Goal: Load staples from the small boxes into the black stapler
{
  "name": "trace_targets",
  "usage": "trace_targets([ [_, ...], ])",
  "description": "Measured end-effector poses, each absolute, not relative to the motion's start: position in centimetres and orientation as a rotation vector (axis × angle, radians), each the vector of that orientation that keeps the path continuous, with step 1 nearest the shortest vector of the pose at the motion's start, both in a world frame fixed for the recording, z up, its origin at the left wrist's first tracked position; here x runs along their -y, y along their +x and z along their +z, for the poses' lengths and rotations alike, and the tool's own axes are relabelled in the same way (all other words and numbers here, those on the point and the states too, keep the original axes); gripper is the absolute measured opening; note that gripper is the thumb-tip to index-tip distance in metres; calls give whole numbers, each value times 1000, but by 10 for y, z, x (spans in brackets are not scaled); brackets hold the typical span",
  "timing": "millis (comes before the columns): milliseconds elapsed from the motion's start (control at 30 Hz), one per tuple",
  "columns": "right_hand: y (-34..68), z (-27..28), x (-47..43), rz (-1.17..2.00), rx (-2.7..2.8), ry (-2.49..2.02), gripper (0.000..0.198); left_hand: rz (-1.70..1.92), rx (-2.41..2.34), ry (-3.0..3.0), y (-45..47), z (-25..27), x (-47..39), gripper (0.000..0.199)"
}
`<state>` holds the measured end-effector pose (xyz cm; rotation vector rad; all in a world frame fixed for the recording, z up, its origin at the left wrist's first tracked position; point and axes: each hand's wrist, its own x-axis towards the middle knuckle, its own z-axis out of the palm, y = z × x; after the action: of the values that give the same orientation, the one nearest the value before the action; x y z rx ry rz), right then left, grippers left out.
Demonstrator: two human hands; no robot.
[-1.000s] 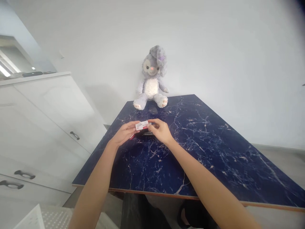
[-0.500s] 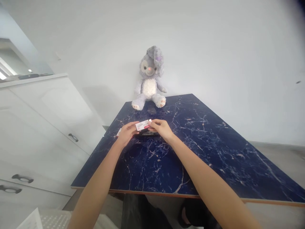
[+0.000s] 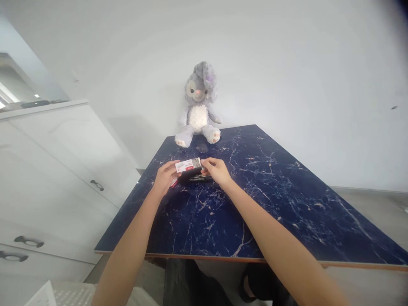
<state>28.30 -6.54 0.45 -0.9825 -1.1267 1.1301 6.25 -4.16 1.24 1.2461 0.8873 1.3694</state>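
Blue marble-patterned table (image 3: 302,204) lies below. The left hand (image 3: 164,178), fingers half closed, pinches a white-and-red carton (image 3: 186,165), probably for keeping it steady; the right hand (image 3: 217,172), nearly closed, meets its other end, but its grip I cannot tell.

Both bare forearms rise from the bottom edge and converge toward the middle, the left forearm (image 3: 134,238) steeper, the right forearm (image 3: 270,233) slanting more and showing longer. The left hand (image 3: 164,176) grips with its fingers pointing inward to the right. Facing it, near but apart, the right hand (image 3: 219,173) points leftward, fingers bent in a pinch.
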Motion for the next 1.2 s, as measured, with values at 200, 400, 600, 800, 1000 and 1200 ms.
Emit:
trace_targets([
  [200,289,1,60,966,1080,-948,26,1445,-1005,1287,57,14,38,35],
  [400,281,0,63,893,1167,-869,33,1329,-1088,1477,69,8,44,30],
  [600,281,0,67,705,1242,-1022,27,1322,-977,1412,72,6,45,34],
  [800,279,-2,66,730,1174,-1024,32,1292,-908,1299,68,7,45,37],
  [1000,272,-5,71,535,1235,-1071,27,1186,-815,1312,64,5,46,33],
  [1200,264,-6,72,823,1142,-956,38,1192,-861,1286,67,5,46,34],
])
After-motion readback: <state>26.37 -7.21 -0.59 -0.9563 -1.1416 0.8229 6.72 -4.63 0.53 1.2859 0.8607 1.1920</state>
